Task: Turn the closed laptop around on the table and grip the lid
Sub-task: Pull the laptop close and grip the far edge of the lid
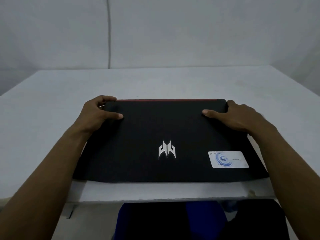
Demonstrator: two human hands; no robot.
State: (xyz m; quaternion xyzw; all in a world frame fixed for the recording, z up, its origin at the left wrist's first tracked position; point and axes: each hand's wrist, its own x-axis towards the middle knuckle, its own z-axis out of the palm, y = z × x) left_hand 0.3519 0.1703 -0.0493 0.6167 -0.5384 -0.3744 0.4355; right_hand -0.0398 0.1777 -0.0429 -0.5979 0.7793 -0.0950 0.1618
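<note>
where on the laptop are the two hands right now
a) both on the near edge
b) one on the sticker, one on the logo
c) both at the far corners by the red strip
c: the left hand and right hand grip the far corners of the closed laptop, thumbs on the lid, beside the red strip.

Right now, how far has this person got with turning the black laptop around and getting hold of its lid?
Nothing looks finished yet. The closed black laptop with a silver emblem lies flat on the white table, red strip at its far edge. In hand: the left hand and right hand clasp its far corners, thumbs on top. Whether it has been turned cannot be told from one picture; gripping the lid to open comes after.
</note>
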